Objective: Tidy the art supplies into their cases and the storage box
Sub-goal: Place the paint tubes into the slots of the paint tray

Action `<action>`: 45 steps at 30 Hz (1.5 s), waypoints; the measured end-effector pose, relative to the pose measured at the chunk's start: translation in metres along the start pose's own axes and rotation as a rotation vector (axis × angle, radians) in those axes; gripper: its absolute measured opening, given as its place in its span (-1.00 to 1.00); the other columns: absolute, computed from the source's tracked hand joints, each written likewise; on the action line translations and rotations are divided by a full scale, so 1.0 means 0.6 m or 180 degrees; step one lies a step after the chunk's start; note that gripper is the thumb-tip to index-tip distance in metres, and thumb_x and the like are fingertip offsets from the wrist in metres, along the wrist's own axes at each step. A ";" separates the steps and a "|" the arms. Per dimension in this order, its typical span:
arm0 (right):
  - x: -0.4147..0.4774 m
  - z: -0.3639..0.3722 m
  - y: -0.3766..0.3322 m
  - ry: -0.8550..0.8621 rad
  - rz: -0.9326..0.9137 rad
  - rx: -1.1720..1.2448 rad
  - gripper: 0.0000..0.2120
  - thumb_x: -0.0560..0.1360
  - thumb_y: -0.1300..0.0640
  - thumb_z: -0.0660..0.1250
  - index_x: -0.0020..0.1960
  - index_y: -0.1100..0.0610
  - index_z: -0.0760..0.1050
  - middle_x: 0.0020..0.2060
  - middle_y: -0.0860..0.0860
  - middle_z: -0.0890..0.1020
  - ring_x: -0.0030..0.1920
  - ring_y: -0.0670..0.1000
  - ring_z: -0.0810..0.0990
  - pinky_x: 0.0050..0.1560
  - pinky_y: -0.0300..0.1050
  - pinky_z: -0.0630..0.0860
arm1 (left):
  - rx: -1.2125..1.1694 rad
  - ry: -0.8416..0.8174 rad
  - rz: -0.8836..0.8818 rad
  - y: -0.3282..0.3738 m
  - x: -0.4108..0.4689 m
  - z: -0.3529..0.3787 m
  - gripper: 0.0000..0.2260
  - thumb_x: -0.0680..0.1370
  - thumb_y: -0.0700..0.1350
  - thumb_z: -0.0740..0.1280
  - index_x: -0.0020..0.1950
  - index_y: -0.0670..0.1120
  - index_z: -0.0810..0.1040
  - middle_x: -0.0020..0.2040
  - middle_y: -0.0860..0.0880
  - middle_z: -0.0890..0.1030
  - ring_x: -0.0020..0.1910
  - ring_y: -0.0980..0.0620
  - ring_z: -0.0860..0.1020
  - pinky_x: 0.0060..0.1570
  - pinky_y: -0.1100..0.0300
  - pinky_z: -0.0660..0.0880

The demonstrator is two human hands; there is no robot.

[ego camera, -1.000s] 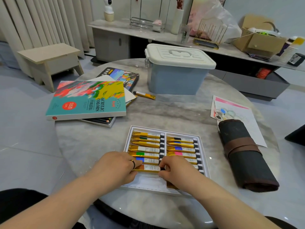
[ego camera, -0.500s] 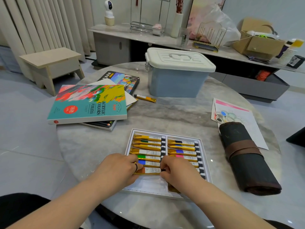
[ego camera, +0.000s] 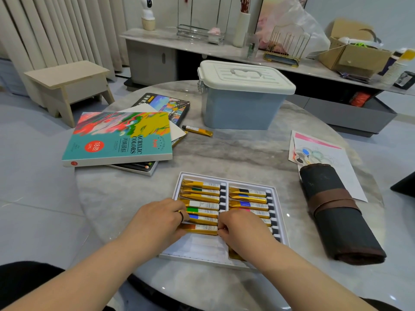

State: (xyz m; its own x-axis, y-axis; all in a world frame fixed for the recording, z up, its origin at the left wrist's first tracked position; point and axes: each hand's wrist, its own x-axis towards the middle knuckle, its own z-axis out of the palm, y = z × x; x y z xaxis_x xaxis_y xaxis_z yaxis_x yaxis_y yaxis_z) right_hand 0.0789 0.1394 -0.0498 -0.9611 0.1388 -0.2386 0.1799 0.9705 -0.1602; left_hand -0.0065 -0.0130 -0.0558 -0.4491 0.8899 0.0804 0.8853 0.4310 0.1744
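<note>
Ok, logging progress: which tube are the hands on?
The brown-banded tube, nearest filled row of the tray's left column; left hand and right hand hold its ends.

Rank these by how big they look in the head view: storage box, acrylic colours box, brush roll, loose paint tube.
1. storage box
2-3. acrylic colours box and brush roll: look alike; the roll is nearer the camera, so left unranked
4. loose paint tube
</note>
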 end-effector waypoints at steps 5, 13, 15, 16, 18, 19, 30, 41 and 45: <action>0.005 0.002 -0.005 -0.0162 -0.0082 -0.0449 -0.77 0.56 0.27 0.15 0.15 0.18 0.49 0.05 0.11 0.60 -0.16 0.00 0.38 -0.09 -0.13 0.42 | 0.0278 -0.0582 -0.0299 0.001 0.003 0.000 -0.63 0.61 0.07 0.07 0.41 0.07 0.32 0.35 0.16 0.36 0.30 0.15 0.36 0.14 0.28 0.36; -0.012 -0.013 -0.035 -0.0505 -0.0397 -0.1049 -0.71 0.53 0.39 0.13 0.22 0.28 0.42 0.15 0.19 0.53 0.14 0.19 0.53 0.02 -0.01 0.46 | 0.0263 -0.0663 -0.0354 -0.007 0.007 0.009 -0.64 0.61 0.08 0.07 0.39 0.08 0.35 0.33 0.14 0.40 0.27 0.14 0.38 0.12 0.26 0.38; -0.011 -0.018 -0.038 -0.0546 -0.0383 -0.1086 -0.70 0.52 0.40 0.13 0.22 0.27 0.42 0.15 0.18 0.54 0.14 0.20 0.53 0.02 -0.01 0.46 | 0.0186 -0.0600 -0.0371 -0.008 0.007 0.009 -0.65 0.61 0.08 0.08 0.39 0.09 0.35 0.32 0.14 0.40 0.27 0.15 0.38 0.11 0.27 0.38; -0.008 -0.019 -0.036 -0.0557 -0.0343 -0.1070 -0.70 0.51 0.40 0.14 0.22 0.26 0.43 0.14 0.18 0.55 0.13 0.19 0.54 0.05 0.00 0.48 | 0.0135 -0.0561 -0.0360 -0.008 0.008 0.010 -0.65 0.61 0.08 0.08 0.39 0.10 0.34 0.32 0.15 0.40 0.27 0.16 0.38 0.11 0.29 0.37; -0.001 -0.017 -0.029 -0.0534 -0.0255 -0.0924 -0.72 0.52 0.37 0.17 0.20 0.23 0.45 0.10 0.16 0.57 0.08 0.17 0.57 0.06 0.00 0.50 | 0.0005 -0.0520 -0.0415 -0.010 0.007 0.010 -0.65 0.60 0.08 0.11 0.38 0.10 0.35 0.31 0.17 0.39 0.26 0.18 0.38 0.11 0.32 0.36; 0.002 -0.016 -0.024 -0.0488 -0.0206 -0.0799 -0.75 0.53 0.33 0.17 0.18 0.21 0.46 0.08 0.14 0.59 0.03 0.14 0.58 0.05 -0.02 0.51 | -0.0113 -0.0507 -0.0490 -0.012 0.008 0.008 -0.66 0.58 0.09 0.14 0.36 0.11 0.37 0.30 0.18 0.39 0.25 0.19 0.38 0.11 0.34 0.35; 0.090 -0.074 0.040 0.0100 0.0550 0.0354 -0.79 0.55 0.18 0.18 0.07 0.16 0.56 0.02 0.08 0.63 -0.03 0.05 0.54 -0.07 -0.18 0.40 | -0.0706 0.0006 -0.1164 -0.080 0.054 -0.042 -0.78 0.57 -0.04 0.21 0.19 0.09 0.53 0.16 0.14 0.56 0.16 0.14 0.48 0.08 0.27 0.38; 0.389 -0.096 0.016 0.0440 0.0648 -0.0066 -0.65 0.56 0.28 0.10 0.32 0.15 0.40 0.27 0.17 0.46 0.27 0.18 0.43 0.19 -0.06 0.40 | -0.0832 0.0237 -0.1277 -0.160 0.094 -0.054 -0.77 0.59 -0.01 0.17 0.20 0.15 0.50 0.19 0.20 0.52 0.18 0.18 0.45 0.01 0.32 0.35; 0.442 -0.086 0.007 0.0483 0.0712 -0.0265 -0.67 0.56 0.33 0.04 0.30 0.21 0.37 0.26 0.19 0.44 0.28 0.19 0.36 0.20 -0.02 0.37 | -0.0966 0.0257 -0.1493 -0.190 0.089 -0.051 -0.78 0.58 -0.02 0.19 0.18 0.13 0.51 0.17 0.17 0.54 0.17 0.16 0.48 0.11 0.26 0.42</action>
State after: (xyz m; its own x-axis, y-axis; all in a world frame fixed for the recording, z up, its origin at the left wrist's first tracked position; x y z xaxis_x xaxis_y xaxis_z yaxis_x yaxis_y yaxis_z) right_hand -0.1862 0.1901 -0.0645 -0.9210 0.3731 -0.1120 0.3792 0.9245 -0.0391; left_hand -0.1352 -0.0192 -0.0416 -0.8045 0.5939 -0.0010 0.5197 0.7048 0.4830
